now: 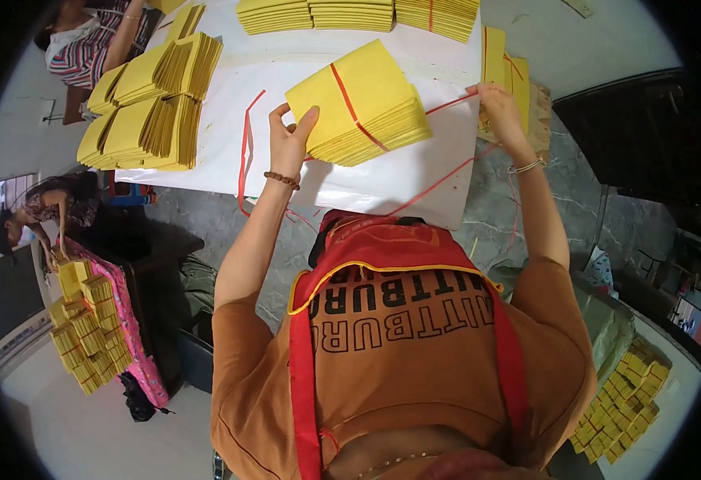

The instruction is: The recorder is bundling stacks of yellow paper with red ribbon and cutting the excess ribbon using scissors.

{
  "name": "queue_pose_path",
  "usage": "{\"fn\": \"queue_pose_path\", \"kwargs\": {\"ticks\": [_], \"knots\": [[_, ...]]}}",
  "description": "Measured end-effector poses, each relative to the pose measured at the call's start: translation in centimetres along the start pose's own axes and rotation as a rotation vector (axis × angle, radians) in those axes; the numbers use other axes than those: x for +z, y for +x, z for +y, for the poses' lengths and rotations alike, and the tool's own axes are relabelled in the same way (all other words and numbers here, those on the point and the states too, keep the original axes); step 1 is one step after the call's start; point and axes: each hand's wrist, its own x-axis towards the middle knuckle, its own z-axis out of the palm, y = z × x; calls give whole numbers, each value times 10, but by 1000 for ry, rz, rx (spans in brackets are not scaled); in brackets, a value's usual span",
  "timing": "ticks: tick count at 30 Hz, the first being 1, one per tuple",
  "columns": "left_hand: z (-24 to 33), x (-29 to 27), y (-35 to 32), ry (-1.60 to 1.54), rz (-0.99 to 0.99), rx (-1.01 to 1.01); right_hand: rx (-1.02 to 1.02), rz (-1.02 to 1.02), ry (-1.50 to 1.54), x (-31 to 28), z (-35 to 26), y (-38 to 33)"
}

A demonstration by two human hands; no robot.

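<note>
In front of me on the white-covered table [242, 72] lies a stack of folded yellow paper [382, 80]. A red tying strip [345, 94] crosses its top. My left hand [289, 142] grips the stack's near-left corner, thumb on top and fingers at its side and partly hidden. Off the stack's right side, my right hand [501, 114] pinches a taut red strip [451, 101] that runs out from the stack. Another red strip [438, 181] slants down from near my right wrist toward my apron [398, 244].
Several yellow paper stacks [146, 132] stand at the table's left, with more stacks [350, 18] along the far edge. A loose red strip [246, 152] hangs over the near edge. Two other people [98, 44] are at the left, one beside a pink-covered surface [138, 352] with yellow bundles.
</note>
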Motion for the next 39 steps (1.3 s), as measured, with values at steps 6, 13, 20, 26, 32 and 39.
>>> {"fn": "queue_pose_path", "kwargs": {"ticks": [6, 13, 20, 26, 32, 39], "knots": [[-5, 11, 1, 181, 25, 82, -223, -53, -87, -39, -12, 37], [0, 19, -1, 431, 20, 97, -423, -399, -237, 35, -109, 15], [28, -6, 18, 572, -273, 82, -221, -677, -167, 129, -98, 14], [75, -61, 30, 873, -582, 327, -182, -665, -44, 129, -90, 25], [114, -40, 34, 926, -556, 377, -203, -663, -95, 131, -95, 26], [111, 43, 33, 893, -694, 626, -319, -711, -257, 134, -104, 10]]}}
